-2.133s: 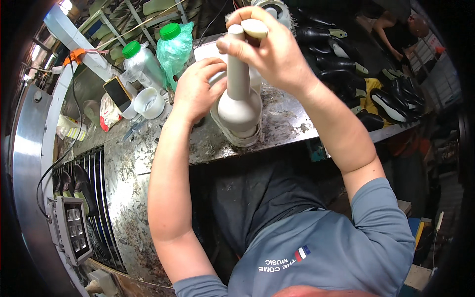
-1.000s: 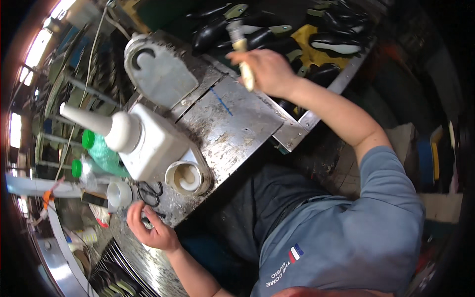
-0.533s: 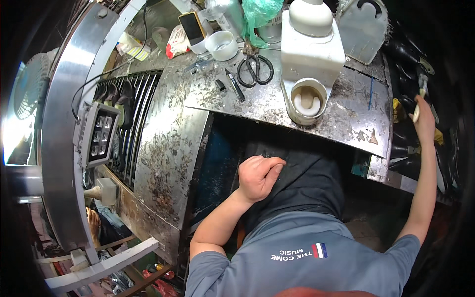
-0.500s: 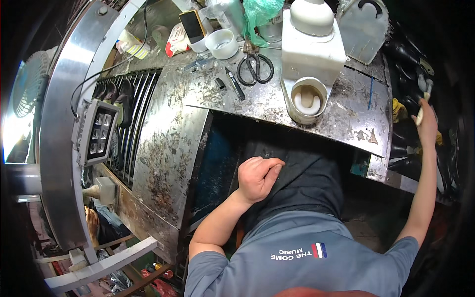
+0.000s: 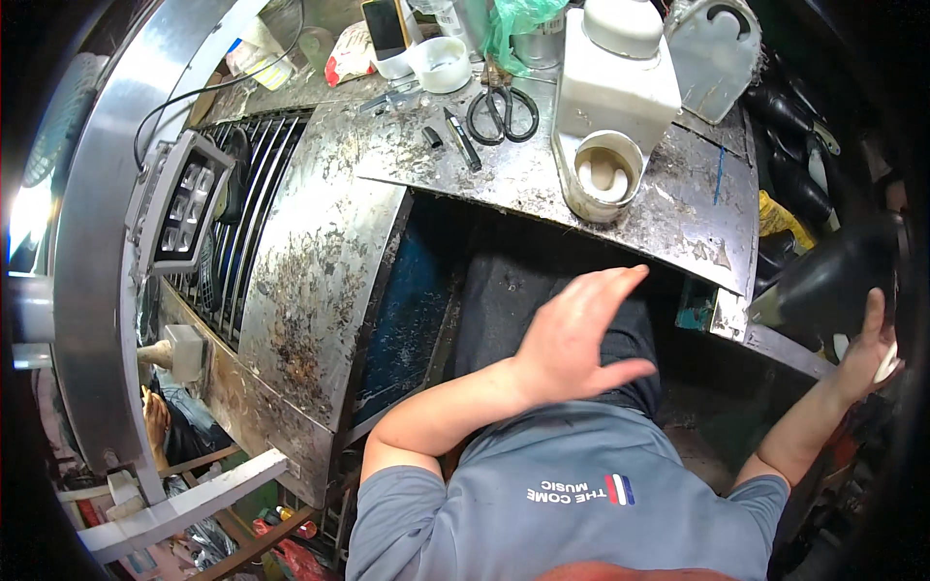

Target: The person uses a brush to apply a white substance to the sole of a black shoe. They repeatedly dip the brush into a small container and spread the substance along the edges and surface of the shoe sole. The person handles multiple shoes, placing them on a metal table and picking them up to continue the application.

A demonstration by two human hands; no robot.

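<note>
My left hand (image 5: 581,334) is held above my lap, fingers stretched out and thumb apart, with nothing in it. At the right edge, my right hand (image 5: 862,363) grips a brush, whose pale handle (image 5: 886,364) sticks out beside the fingers. Its bristle end cannot be made out clearly. One finger points up along a large shiny black piece (image 5: 833,281), which looks like a shoe or boot upper. Whether the hand also holds that piece is unclear. On the metal bench (image 5: 465,198) stands a white dispenser (image 5: 620,107) with an open round cup (image 5: 605,179) in front.
Black scissors (image 5: 502,114), a pen (image 5: 463,140) and its cap (image 5: 432,137) lie on the bench. Behind them are a white bowl (image 5: 442,64) and a phone (image 5: 386,29). Several black shoes (image 5: 780,107) are stacked at right. A lamp (image 5: 184,203) and a barred rack (image 5: 276,184) are at left.
My left hand has opened from a loose fist and moved right. My right hand has come down and nearer with the brush, and the large black piece now shows beside it.
</note>
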